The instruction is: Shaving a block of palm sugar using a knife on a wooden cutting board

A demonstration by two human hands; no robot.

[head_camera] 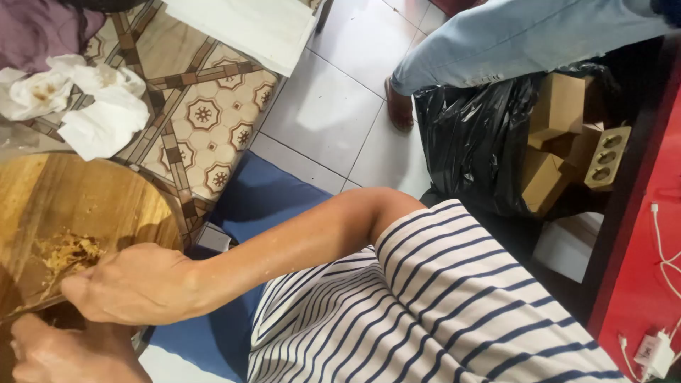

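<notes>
Right hand (135,284) pinched on a thin wooden stick (32,306), over a round wooden board (92,206) bearing brown shreds (67,252) (mid-board); left hand (67,351) below, grip unclear; crumpled white tissues (85,103) on the patterned surface (213,92)

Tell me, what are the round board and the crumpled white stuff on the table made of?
The round board looks like wood: brown, with grain streaks and a smooth, slightly shiny finish. The right hand rests over its edge. The crumpled white stuff looks like soft paper tissue: thin, matte, creased, one piece stained brownish.
</notes>
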